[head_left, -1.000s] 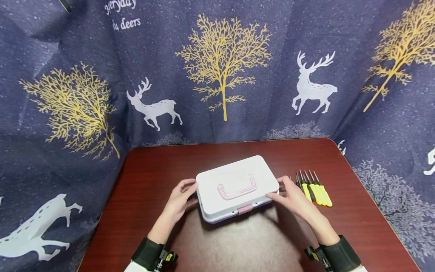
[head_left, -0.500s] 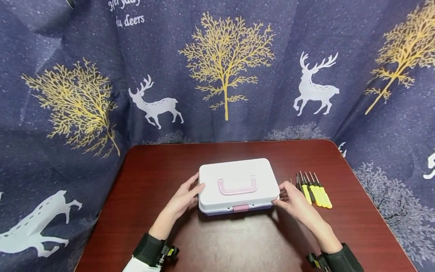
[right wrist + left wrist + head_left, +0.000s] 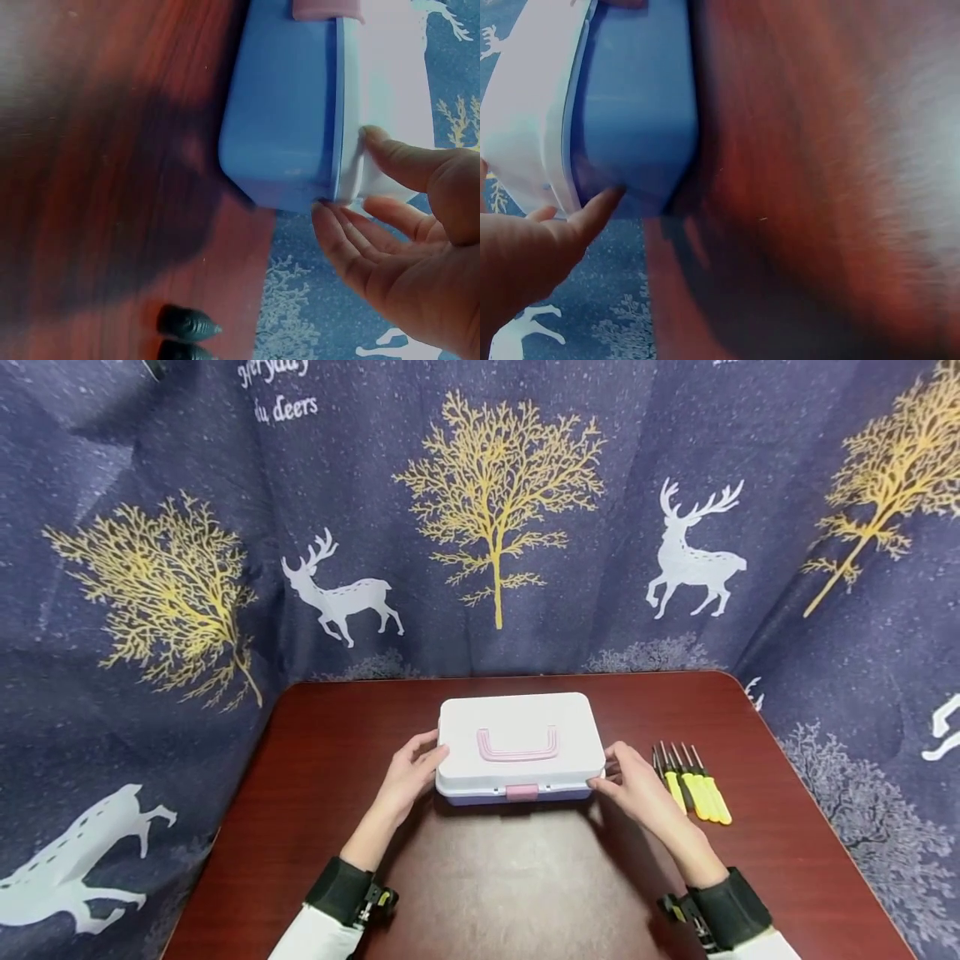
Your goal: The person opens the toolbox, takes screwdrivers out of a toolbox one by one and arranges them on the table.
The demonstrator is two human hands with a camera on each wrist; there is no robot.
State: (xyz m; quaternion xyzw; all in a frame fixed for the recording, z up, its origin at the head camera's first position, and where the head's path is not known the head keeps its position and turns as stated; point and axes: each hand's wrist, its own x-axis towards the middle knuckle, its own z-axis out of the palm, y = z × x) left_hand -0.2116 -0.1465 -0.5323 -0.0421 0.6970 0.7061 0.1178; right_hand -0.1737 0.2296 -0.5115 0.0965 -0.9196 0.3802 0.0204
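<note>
The white box (image 3: 521, 745) with the pink handle is sitting flat on the dark red table (image 3: 525, 877), roughly in the middle and toward the far edge, its pink latch (image 3: 522, 792) facing the person. Both hands are flanking it. The left hand (image 3: 408, 774) is lying against the box's left end, fingers straight and relaxed, one fingertip (image 3: 609, 196) touching the blue lower half near the corner. The right hand (image 3: 633, 782) is meeting the right end, thumb pressing on the white lid's edge (image 3: 373, 142) and the other fingers (image 3: 341, 232) reaching out nearly straight just under the corner; neither hand is wrapping around anything. So the box is lying squarely between the two palms, lid closed. Just beside the right hand, on its outer side, a row of yellow-handled tools (image 3: 693, 781) is lying side by side on the table, points away from the person. Behind it all, the deer-and-tree curtain (image 3: 495, 510) is hanging.
</note>
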